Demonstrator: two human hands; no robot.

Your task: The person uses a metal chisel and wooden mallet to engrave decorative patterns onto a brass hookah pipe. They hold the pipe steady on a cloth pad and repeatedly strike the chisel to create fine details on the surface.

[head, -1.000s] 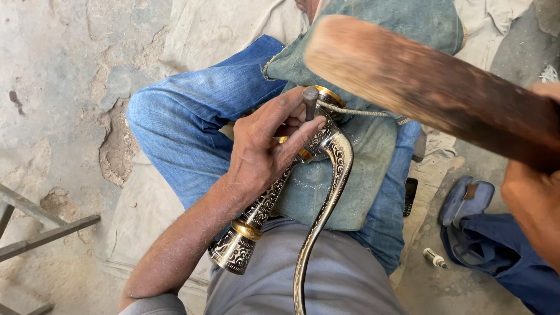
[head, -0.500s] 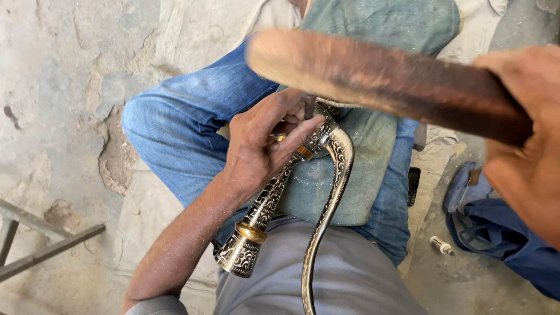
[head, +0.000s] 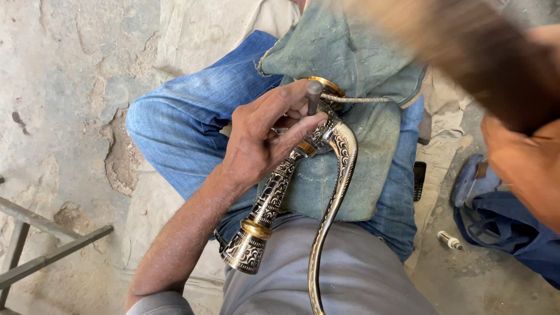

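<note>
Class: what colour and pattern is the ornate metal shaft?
Silver with black engraved patterning and gold bands, seen in the head view.

blue denim jeans, faded and creased at the bent knee. grey shirt, short-sleeved, its cuff at the left upper arm. bare forearm, hairy, down to the left hand. right hand bare, blurred.

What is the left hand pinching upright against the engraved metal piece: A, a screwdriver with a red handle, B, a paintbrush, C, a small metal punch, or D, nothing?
C: the left hand pinches a short grey punch upright against the engraved piece on the lap.
</note>
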